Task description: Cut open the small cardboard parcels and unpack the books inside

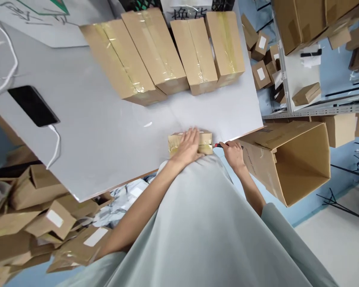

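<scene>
Small brown taped cardboard box (206,138): at the white tabletop's (113,119) near edge, right by the pale grey-green shirt (194,207).
Left hand (189,144): fingers stretched flat across it, clasping nothing.
Right hand (233,153): fingers curled round a slim red-and-black tool (217,145) — tip at the box's right end.
Danger: if the box slides, that tip could skid — toward left fingers or shirt.

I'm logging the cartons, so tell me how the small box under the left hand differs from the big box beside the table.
The small box is much smaller than the big box.
The small box looks closed, with shiny tape; the big box gapes open.
The left hand rests on the small box; neither hand holds the big box.
Both are brown cardboard.
</scene>
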A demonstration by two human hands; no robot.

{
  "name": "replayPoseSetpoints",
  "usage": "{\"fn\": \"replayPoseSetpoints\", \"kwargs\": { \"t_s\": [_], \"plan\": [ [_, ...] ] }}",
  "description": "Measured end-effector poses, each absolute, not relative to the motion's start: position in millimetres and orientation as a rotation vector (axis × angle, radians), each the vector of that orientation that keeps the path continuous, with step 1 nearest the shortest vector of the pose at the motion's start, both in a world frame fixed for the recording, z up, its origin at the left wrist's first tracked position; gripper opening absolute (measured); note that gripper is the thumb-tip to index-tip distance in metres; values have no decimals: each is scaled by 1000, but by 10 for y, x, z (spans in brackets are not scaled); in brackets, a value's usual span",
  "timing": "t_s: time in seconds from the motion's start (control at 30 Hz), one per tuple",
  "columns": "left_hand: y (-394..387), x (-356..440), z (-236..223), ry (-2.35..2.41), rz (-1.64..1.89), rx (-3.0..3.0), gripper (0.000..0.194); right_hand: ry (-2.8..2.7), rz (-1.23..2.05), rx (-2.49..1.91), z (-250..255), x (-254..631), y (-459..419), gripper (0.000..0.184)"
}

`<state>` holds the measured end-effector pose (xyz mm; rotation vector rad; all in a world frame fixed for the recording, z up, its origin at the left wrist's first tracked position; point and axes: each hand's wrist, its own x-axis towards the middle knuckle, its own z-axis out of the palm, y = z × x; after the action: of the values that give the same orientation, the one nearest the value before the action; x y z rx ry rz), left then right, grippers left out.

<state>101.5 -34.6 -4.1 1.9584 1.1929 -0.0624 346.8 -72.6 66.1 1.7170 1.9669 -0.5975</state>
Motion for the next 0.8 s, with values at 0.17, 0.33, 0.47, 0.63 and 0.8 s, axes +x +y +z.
{"fn": "replayPoseSetpoints", "kwargs": {
  "t_s": [0.17, 0.33, 0.47, 0.63, 0.8],
  "plan": [
    [-228, 1292, -225, 1116, -185, 2086, 134, 2025, -613, 1746, 537, 3339, -670, 51],
    [-315, 1039, -210, 1163, -97, 2122, 119, 2088, -761, 1653, 368, 3363, -543, 46],
    [-416, 928, -138, 1167, -48, 2099, 116, 2141, -861, 1602, 306, 3443, -520, 40],
    [-440, 419, 27, 1335, 163, 1942, 120, 2048, -668, 1886, 443, 3740, -635, 40],
    [-529, -243, 203, 1461, 459, 1746, 128, 1997, -688, 2276, 681, 3762, -716, 46]
  ]
}}
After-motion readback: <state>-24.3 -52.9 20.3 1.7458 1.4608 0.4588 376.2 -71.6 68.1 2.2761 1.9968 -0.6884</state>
